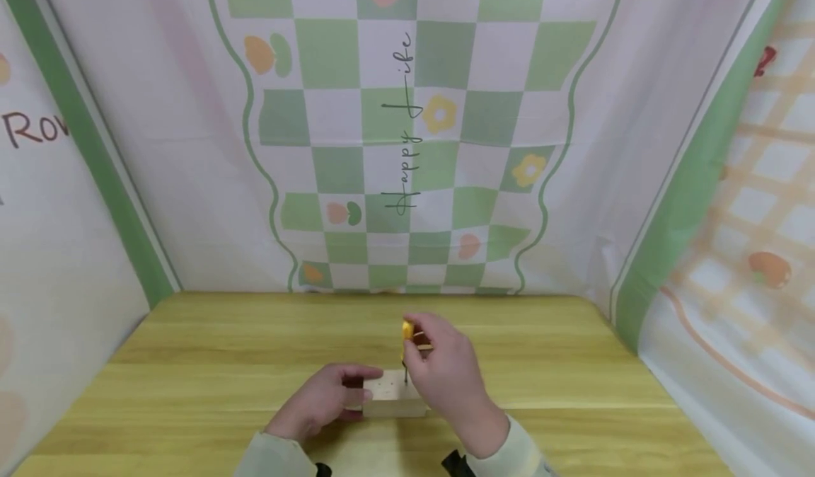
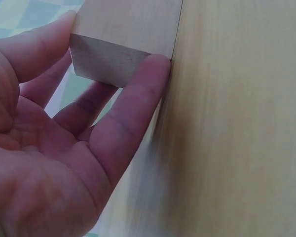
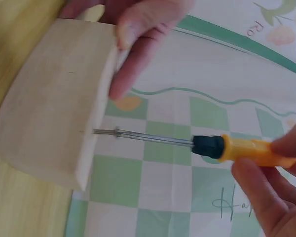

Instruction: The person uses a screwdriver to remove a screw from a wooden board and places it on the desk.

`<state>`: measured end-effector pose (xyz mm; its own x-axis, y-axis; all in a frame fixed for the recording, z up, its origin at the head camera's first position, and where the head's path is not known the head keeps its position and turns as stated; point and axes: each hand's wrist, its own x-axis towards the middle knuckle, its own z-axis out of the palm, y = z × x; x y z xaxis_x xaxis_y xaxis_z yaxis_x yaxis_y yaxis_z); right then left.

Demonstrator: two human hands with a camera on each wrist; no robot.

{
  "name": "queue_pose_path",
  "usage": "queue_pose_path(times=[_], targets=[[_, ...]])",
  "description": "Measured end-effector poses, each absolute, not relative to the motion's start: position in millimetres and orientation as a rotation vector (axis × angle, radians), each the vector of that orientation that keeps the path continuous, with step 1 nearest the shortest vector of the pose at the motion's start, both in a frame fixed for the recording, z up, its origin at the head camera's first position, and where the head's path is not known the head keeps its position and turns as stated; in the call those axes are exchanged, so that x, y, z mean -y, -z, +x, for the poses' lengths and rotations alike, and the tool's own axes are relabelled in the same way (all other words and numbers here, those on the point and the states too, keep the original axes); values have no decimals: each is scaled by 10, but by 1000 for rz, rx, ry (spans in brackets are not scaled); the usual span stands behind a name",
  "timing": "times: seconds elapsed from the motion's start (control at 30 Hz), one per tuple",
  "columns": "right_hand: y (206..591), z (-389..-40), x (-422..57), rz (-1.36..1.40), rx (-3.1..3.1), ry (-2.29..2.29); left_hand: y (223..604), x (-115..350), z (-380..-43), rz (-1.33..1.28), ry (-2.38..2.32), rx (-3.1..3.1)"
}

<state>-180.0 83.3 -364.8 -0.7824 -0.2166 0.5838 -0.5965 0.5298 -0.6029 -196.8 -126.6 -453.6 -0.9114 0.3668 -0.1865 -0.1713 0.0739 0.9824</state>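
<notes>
A pale wooden block [image 1: 395, 408] sits on the table in front of me, several small holes in its top. My left hand [image 1: 323, 400] grips its left end, thumb and fingers spread around the end face of the block [image 2: 106, 59] in the left wrist view. In my right hand [image 1: 451, 367] is a screwdriver [image 3: 249, 150] with a yellow handle and black collar, pinched between thumb and fingers. Its metal shaft stands upright over the block's right part. The tip meets the head of a screw [image 3: 104, 132], which sticks partly out of the block's top.
The wood-grain table [image 1: 223, 335] reaches back to a hanging cloth [image 1: 439, 52] with green checks and lettering. Printed cloth panels hang at the left [image 1: 57, 250] and right [image 1: 732, 265] of the table.
</notes>
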Motion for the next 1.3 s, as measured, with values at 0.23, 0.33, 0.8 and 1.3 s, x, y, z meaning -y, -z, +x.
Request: queue_pose_path(times=[0.23, 0.33, 0.8, 1.3], targets=[[3698, -1801, -766, 650, 2258, -973, 4522, 1276, -1952, 202, -1896, -1963], [3663, -1792, -737, 594, 2312, -970, 4520, 1275, -1951, 200, -1895, -1962], [3627, -1951, -885, 725, 2339, -1275, 4507, 1272, -1943, 211, -1909, -1951], [3627, -2211, -1148, 1261, 2336, -1482, 4540, 1282, -1959, 215, -1905, -1967]])
